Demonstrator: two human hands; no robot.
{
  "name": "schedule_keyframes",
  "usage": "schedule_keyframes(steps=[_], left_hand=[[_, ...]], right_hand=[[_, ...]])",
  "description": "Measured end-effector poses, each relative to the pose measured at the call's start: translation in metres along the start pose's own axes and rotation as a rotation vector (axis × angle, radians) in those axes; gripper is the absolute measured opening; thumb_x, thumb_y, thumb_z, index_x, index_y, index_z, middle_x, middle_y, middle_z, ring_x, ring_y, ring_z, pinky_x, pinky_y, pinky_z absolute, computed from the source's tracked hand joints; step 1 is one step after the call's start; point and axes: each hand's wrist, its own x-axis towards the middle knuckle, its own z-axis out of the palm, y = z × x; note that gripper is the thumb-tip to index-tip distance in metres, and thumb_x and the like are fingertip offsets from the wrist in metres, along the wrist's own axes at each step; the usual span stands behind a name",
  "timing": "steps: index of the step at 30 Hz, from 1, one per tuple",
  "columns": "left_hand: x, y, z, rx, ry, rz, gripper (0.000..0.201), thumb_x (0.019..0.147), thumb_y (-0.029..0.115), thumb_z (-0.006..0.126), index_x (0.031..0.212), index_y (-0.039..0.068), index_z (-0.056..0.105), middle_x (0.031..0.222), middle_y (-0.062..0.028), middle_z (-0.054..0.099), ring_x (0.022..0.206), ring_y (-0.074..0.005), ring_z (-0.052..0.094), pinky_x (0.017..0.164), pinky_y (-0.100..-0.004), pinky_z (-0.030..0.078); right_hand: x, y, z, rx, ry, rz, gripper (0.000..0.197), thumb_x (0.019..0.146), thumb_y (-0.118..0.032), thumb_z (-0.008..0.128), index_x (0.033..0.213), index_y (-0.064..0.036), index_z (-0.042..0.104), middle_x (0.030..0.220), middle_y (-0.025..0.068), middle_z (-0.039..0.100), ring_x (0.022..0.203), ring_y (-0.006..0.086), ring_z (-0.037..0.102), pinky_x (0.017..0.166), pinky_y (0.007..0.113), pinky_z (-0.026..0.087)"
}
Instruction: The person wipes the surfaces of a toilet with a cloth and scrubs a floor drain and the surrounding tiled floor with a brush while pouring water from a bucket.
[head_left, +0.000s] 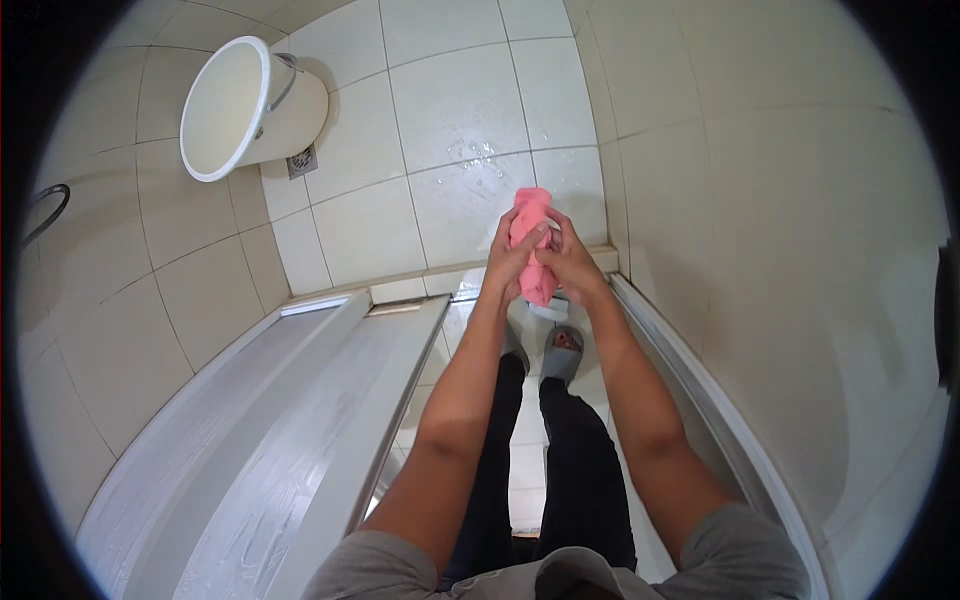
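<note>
A pink cloth [538, 287] is bunched lengthwise between my two hands, in front of me above the shower sill. My left hand [506, 252] is closed round its left side, thumb lying across the top. From the right, my right hand [573, 264] grips the same cloth, its thumb close to the left one. One end of the cloth sticks out beyond my fingers and the other hangs toward me. Beneath the cloth, a pale object [549, 310] shows partly; its kind is hidden.
A white bucket [300, 108] with a grey handle stands at the far left, beside a floor drain [302, 162]. Water drops wet the tiled floor [455, 205]. Sliding door panels [300, 450] are at my left, a tiled wall [770, 250] at my right. My slippered feet are below.
</note>
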Motion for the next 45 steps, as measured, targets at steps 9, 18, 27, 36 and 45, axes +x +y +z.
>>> schedule_keyframes(steps=[9,18,27,36,45], left_hand=[[0.173,-0.053,-0.006,1.24,-0.11,0.489,0.052,0.079,0.022,0.062,0.127,0.022,0.042,0.131,-0.0108,0.037,0.119,-0.0366,0.035,0.082,-0.0557,0.043],[0.319,-0.049,-0.141,2.119,0.338,1.122,0.054,0.085,0.03,0.045,0.134,0.015,0.029,0.141,-0.0094,0.023,0.131,-0.0345,0.018,0.086,-0.0641,0.029],[0.217,-0.019,-0.456,0.961,1.038,0.326,0.064,0.089,0.048,0.034,0.134,0.003,0.028,0.143,-0.0176,0.015,0.13,-0.0382,0.015,0.102,-0.0521,0.016],[0.261,-0.08,-0.275,1.386,1.344,0.46,0.049,0.092,0.038,0.035,0.136,0.017,0.031,0.138,-0.0274,0.018,0.126,-0.0509,0.013,0.099,-0.0608,0.012],[0.432,0.141,-0.237,1.789,0.667,0.31,0.041,0.087,0.029,0.04,0.125,0.015,0.043,0.135,-0.0114,0.033,0.126,-0.0411,0.023,0.097,-0.0552,0.026]], right_hand=[[-0.062,-0.046,-0.018,-0.383,0.333,-0.148,0.042,0.085,-0.003,0.048,0.126,-0.003,0.038,0.128,0.0119,0.043,0.113,0.0205,0.044,0.092,0.031,0.037],[-0.054,0.033,-0.076,-0.448,0.143,0.073,0.029,0.09,-0.007,0.046,0.118,0.0005,0.048,0.114,0.0107,0.054,0.104,0.0179,0.052,0.091,0.029,0.037],[-0.033,0.03,-0.074,-0.36,0.175,0.117,0.026,0.092,-0.011,0.044,0.113,0.003,0.05,0.105,0.0106,0.058,0.098,0.015,0.053,0.091,0.029,0.039],[-0.03,0.038,-0.081,-0.311,0.217,0.095,0.024,0.093,-0.012,0.043,0.109,0.0032,0.053,0.099,0.0087,0.06,0.094,0.0137,0.054,0.088,0.029,0.04],[-0.026,0.017,-0.081,-0.594,0.081,-0.009,0.017,0.09,-0.005,0.045,0.097,0.0006,0.059,0.085,0.0083,0.063,0.085,0.0148,0.059,0.082,0.028,0.043]])
